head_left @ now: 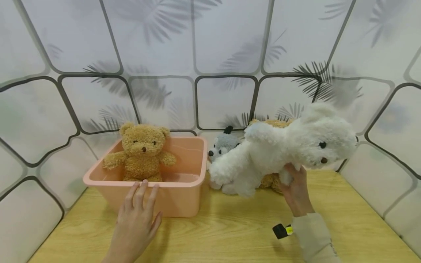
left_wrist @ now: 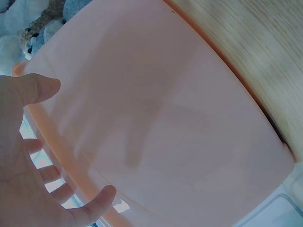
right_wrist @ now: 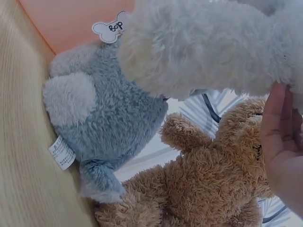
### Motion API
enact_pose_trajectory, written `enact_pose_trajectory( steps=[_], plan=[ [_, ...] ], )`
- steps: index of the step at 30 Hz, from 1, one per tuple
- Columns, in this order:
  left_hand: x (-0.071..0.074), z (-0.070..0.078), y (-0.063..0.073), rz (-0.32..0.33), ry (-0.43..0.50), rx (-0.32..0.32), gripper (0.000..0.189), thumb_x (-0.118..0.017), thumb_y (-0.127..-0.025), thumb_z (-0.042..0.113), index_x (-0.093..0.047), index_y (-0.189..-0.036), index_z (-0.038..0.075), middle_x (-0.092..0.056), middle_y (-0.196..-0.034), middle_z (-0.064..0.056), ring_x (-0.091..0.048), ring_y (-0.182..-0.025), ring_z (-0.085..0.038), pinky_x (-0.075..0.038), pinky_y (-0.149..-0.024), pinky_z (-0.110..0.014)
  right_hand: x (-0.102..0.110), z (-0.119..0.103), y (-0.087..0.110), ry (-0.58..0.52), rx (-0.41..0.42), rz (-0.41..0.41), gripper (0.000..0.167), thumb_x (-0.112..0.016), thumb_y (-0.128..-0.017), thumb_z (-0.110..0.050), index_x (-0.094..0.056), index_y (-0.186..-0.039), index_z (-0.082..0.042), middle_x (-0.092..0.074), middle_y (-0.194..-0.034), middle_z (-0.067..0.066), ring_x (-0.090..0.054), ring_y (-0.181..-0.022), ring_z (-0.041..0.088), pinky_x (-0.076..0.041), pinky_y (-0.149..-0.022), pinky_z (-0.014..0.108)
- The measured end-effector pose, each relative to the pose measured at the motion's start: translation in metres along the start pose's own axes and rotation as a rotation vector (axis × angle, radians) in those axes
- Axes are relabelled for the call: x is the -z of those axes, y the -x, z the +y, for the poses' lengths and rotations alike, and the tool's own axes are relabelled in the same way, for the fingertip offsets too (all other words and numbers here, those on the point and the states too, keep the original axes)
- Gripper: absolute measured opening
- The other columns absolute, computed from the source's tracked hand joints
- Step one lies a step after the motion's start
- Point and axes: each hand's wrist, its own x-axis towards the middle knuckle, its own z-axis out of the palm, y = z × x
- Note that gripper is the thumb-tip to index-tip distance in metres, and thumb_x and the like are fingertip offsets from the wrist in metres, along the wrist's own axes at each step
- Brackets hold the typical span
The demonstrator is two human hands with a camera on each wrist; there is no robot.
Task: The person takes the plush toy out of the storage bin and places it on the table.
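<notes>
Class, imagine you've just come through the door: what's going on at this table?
A person's right hand is holding up a white plush toy, tilted over sideways, to the right of a pink tub. The left hand reaches over the tub's near rim. One tan teddy bear is already sitting in the tub. A grey-and-white plush dog and a second brown bear are outside it, behind the white toy.

A tub [head_left: 177, 201] sits left on the table [head_left: 236, 230], a bear [head_left: 142, 155] inside it; the left hand [head_left: 136, 215] is at its front rim; right of the tub comes a toy dog [head_left: 226, 141], then a second bear [right_wrist: 203, 184]; before these two, in the right hand [head_left: 297, 190], is a plush animal [head_left: 273, 151].
</notes>
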Motion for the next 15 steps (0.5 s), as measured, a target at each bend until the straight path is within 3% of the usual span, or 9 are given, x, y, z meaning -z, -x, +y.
enact_pose_trajectory(
  steps=[3,10,15],
  plan=[
    [0.0001,0.0005,-0.0005,-0.005,0.000,0.002,0.064,-0.021,-0.108,0.046,-0.046,-0.144,-0.001,-0.044,-0.138,-0.035,-0.043,-0.123,-0.056,-0.050,-0.077,-0.067,0.0011,-0.0022,0.0019,0.007,-0.025,0.016,0.024,-0.053,-0.100,0.000,-0.065,-0.113,-0.016,-0.063,-0.111,0.000,-0.060,-0.092,0.012,-0.054,-0.066,0.028],
    [0.0001,0.0014,-0.0006,0.002,0.009,0.005,0.064,-0.021,-0.108,0.046,-0.046,-0.143,-0.001,-0.044,-0.137,-0.035,-0.043,-0.123,-0.056,-0.049,-0.080,-0.068,0.0029,-0.0012,0.0041,0.002,0.001,0.033,0.035,-0.053,-0.094,0.012,-0.064,-0.112,-0.017,-0.064,-0.113,-0.004,-0.061,-0.104,0.010,-0.052,-0.088,0.024],
    [0.0001,0.0015,-0.0009,0.004,0.011,0.005,0.064,-0.021,-0.108,0.046,-0.046,-0.143,-0.002,-0.043,-0.138,-0.035,-0.042,-0.123,-0.056,-0.048,-0.081,-0.068,0.0025,-0.0011,0.0064,0.125,-0.024,0.085,0.046,-0.054,-0.092,0.014,-0.060,-0.121,-0.022,-0.060,-0.120,-0.008,-0.057,-0.111,0.008,-0.050,-0.092,0.023]
  ],
)
